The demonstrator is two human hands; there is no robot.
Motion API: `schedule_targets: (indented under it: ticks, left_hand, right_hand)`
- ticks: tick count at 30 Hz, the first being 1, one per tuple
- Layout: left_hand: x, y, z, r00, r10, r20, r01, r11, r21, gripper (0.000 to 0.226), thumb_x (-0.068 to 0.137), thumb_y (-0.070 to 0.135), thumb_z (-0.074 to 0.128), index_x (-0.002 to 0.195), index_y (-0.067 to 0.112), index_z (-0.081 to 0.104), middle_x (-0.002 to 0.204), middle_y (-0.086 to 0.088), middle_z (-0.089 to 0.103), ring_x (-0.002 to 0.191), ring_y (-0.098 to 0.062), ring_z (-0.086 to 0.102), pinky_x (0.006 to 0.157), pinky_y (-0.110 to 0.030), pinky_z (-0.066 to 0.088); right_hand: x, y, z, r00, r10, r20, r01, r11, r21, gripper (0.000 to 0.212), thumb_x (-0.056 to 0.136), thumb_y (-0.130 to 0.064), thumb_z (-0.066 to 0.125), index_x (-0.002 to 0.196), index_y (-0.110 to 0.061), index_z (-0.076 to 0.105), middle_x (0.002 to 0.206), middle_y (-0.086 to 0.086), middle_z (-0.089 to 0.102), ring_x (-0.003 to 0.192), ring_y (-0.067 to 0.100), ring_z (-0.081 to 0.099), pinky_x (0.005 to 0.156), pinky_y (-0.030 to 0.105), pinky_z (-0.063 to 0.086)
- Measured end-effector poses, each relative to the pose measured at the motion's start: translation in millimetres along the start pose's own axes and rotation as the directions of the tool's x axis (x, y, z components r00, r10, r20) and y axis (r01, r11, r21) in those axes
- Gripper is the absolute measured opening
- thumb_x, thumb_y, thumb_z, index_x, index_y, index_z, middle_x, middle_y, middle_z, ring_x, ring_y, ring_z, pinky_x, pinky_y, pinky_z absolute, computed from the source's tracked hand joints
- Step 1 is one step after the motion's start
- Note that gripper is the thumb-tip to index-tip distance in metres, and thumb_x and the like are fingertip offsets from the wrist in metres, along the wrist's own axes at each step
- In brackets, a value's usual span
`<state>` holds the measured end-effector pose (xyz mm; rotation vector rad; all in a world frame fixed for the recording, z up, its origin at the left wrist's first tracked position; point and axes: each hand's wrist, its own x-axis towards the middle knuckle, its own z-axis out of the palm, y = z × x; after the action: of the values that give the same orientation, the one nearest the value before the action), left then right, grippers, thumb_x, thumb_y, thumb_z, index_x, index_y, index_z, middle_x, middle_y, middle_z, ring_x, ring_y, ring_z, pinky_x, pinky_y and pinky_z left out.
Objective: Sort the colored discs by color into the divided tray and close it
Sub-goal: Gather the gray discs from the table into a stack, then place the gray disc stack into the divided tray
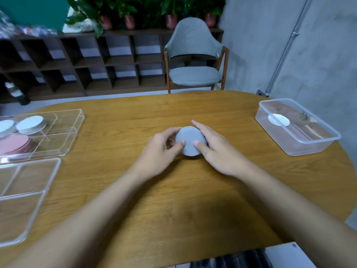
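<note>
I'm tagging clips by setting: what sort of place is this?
Probably an office or meeting room: an oval wooden table, a grey armchair, and cubby shelves topped with potted plants.

Office or lounge room, wooden table (193, 113), grey armchair (194, 55), cubby shelving (87, 59), potted plants (129, 14), concrete wall (289, 45)

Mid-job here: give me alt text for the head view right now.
The left hand and right hand hold a stack of grey discs at the middle of the wooden table. At far left a clear divided tray holds white discs and pink discs, a clear lid lying nearer; at right a clear container holds a white disc.
</note>
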<state>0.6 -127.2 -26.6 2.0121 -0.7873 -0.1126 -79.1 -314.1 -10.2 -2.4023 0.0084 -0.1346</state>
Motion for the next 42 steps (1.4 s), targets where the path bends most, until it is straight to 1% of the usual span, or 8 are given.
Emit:
schedule_targets:
  ticks: [3,6,15,19,23,29,36,42]
  left_hand:
    - [-17,-1,-41,0.984,-0.159,0.079,0.175,0.947,-0.269,0.028,0.099,0.015,0.066,0.126,0.012,0.07,0.102,-0.015,0.075,0.091,-0.02,0.069,0.09,-0.04,0.063]
    - [-39,-4,-76,0.967,-0.229,0.114,0.255,0.909,-0.33,0.026,0.1,0.014,0.065,0.124,0.009,0.072,0.117,-0.03,0.071,0.099,-0.028,0.072,0.095,-0.047,0.061]
    - [-109,-20,-168,0.95,-0.313,-0.009,0.297,0.91,-0.288,0.019,0.101,0.007,0.06,0.111,0.011,0.076,0.097,-0.008,0.078,0.085,-0.014,0.073,0.083,-0.031,0.064]
    - [-128,-31,-207,0.94,-0.335,-0.067,0.303,0.907,-0.291,0.02,0.102,0.006,0.06,0.116,0.007,0.075,0.112,-0.018,0.077,0.088,-0.017,0.074,0.083,-0.03,0.064]
    - [-141,-45,-242,0.927,-0.359,-0.109,0.312,0.9,-0.305,0.019,0.102,0.006,0.06,0.11,0.013,0.076,0.106,-0.011,0.079,0.085,-0.013,0.075,0.081,-0.026,0.064]
    - [-152,-88,-296,0.881,-0.43,-0.197,0.357,0.878,-0.319,0.017,0.101,0.007,0.062,0.111,0.005,0.076,0.11,-0.015,0.078,0.09,-0.017,0.074,0.089,-0.037,0.064]
    - [-159,-127,-357,0.827,-0.496,-0.265,0.412,0.855,-0.315,0.019,0.101,0.004,0.059,0.109,0.007,0.076,0.094,-0.004,0.078,0.078,-0.005,0.073,0.07,-0.016,0.058]
    - [-154,-158,-404,0.787,-0.532,-0.313,0.451,0.842,-0.297,0.019,0.101,0.011,0.06,0.101,0.008,0.078,0.087,-0.003,0.077,0.077,-0.015,0.073,0.086,-0.031,0.063]
  right_hand:
    - [0,-29,8,0.993,-0.107,0.054,0.11,0.992,-0.057,0.072,0.1,-0.042,0.061,0.161,-0.032,0.024,0.159,-0.014,0.034,0.147,0.008,0.032,0.121,0.033,0.029]
    - [3,-62,23,0.973,-0.195,0.122,0.213,0.965,-0.153,0.093,0.086,-0.046,0.078,0.161,-0.03,0.025,0.154,-0.018,0.034,0.141,0.005,0.034,0.109,0.02,0.027]
    - [40,-158,85,0.883,-0.406,0.237,0.463,0.841,-0.282,0.089,0.076,-0.047,0.083,0.153,-0.03,0.041,0.139,-0.011,0.052,0.129,0.016,0.051,0.105,0.04,0.047]
    - [59,-194,115,0.849,-0.454,0.271,0.521,0.804,-0.286,0.09,0.077,-0.047,0.083,0.153,-0.03,0.038,0.14,-0.009,0.05,0.129,0.018,0.051,0.104,0.041,0.048]
    - [83,-224,142,0.813,-0.512,0.276,0.576,0.776,-0.257,0.083,0.074,-0.042,0.086,0.146,-0.029,0.047,0.132,-0.007,0.056,0.121,0.018,0.055,0.099,0.038,0.049]
    - [125,-265,187,0.763,-0.579,0.289,0.636,0.753,-0.171,0.084,0.072,-0.039,0.088,0.145,-0.029,0.048,0.136,-0.005,0.059,0.123,0.015,0.055,0.101,0.031,0.045]
    - [187,-310,249,0.7,-0.635,0.328,0.693,0.714,-0.098,0.071,0.069,-0.042,0.082,0.134,-0.039,0.053,0.122,-0.007,0.062,0.111,0.015,0.058,0.094,0.037,0.051]
    - [230,-350,278,0.684,-0.646,0.34,0.711,0.694,-0.112,0.058,0.067,-0.043,0.082,0.121,-0.029,0.065,0.104,-0.006,0.065,0.094,0.013,0.056,0.078,0.033,0.051]
